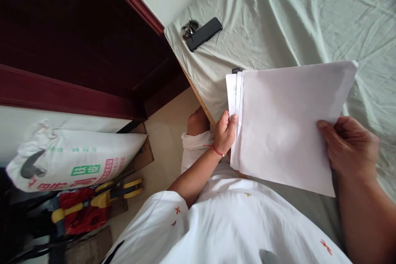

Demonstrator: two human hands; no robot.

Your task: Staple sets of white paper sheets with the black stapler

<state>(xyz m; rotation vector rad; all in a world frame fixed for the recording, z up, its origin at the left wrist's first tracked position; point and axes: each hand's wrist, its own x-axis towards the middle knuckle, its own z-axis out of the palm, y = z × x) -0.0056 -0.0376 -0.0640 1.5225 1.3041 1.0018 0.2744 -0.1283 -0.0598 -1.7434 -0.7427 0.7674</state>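
A stack of white paper sheets (287, 123) is held up between my two hands, its top sheet blank. My left hand (225, 132) grips the stack's left edge, thumb on top, with a red string bracelet on that wrist. Along this edge the sheets are fanned a little, and the lowest one shows faint print. On the opposite edge my right hand (351, 144) pinches the paper, thumb over the face and the other fingers behind it. A small black object (236, 70) peeks out past the top left corner, mostly hidden.
Under the paper spreads a wrinkled pale green sheet (266, 33) over a bed-like surface. On it lie a black phone-like object (204, 34) and a bunch of keys (190, 29). At left, a white printed sack (80, 156) rests above a red-and-yellow wheeled item (86, 206), beside a dark red door (68, 37).
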